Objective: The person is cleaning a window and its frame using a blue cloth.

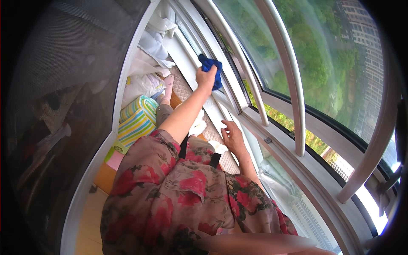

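Observation:
A bunched dark-blue cloth is gripped in my left hand, which reaches out to the upper middle of the view. The cloth lies against the white window frame, by the edge of the glass. Lower down and to the right, my right hand holds nothing; its fingers are bent and apart. It hovers over or rests beside the white sill; I cannot tell whether it touches. Part of the frame behind the cloth is hidden.
Metal guard bars curve along the right, outside the window track. A dark mesh screen stands at the left. Below lie a quilted pad, a striped folded bedding bundle and white fabric. My sock-covered foot is beside them.

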